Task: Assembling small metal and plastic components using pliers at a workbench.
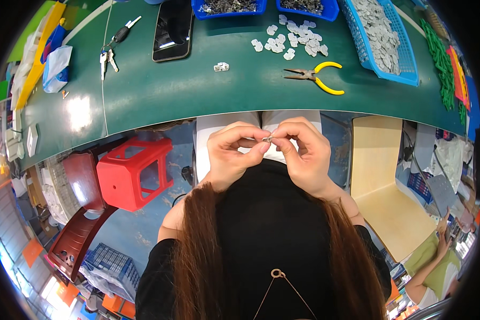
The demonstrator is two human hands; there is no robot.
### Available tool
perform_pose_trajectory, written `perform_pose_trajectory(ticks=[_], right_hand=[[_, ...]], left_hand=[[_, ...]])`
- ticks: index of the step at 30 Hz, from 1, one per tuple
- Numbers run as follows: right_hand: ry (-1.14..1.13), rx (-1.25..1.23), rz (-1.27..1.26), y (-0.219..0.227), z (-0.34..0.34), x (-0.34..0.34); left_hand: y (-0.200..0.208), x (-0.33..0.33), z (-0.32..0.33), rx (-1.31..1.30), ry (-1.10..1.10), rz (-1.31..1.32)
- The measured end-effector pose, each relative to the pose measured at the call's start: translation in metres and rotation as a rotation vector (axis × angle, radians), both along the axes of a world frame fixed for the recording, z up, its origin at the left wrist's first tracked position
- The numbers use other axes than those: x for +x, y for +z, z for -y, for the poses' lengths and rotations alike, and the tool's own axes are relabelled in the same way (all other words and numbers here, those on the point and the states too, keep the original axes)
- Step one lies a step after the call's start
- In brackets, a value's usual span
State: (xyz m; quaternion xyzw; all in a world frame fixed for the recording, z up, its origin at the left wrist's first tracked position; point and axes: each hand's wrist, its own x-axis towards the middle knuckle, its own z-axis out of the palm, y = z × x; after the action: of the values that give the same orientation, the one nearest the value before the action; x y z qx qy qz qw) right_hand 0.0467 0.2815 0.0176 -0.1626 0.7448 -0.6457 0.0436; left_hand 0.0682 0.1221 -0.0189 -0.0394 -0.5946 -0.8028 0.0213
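Close together above my lap, just off the table's near edge, my left hand (236,148) and my right hand (304,154) pinch a small metal piece (268,139) between thumbs and forefingers. Its exact kind is too small to make out. On the green table (170,96) ahead, a small whitish part (222,66) lies by itself. Pliers (313,76) with yellow handles lie to the right of it, jaws pointing left. Beyond them is a loose pile of small pale grey plastic pieces (304,38).
A blue basket (377,65) of pale pieces and two blue trays (228,16) of dark metal parts line the far side. A phone (173,30) and keys (110,58) lie left. Beside me stand a red stool (124,178) and a wooden chair (377,149). Another person (434,266) sits at lower right.
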Motion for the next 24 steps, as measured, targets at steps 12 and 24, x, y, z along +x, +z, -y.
perform_pose_trajectory(ticks=[12, 24], right_hand=[[-0.025, -0.014, 0.038, 0.0031, -0.0015, -0.0057], [-0.031, 0.021, -0.07, -0.0002, 0.0008, -0.0076]], left_hand=[[0.0012, -0.0027, -0.0018, -0.059, 0.046, 0.032], [0.0046, 0.001, -0.0035, 0.018, 0.093, 0.133]])
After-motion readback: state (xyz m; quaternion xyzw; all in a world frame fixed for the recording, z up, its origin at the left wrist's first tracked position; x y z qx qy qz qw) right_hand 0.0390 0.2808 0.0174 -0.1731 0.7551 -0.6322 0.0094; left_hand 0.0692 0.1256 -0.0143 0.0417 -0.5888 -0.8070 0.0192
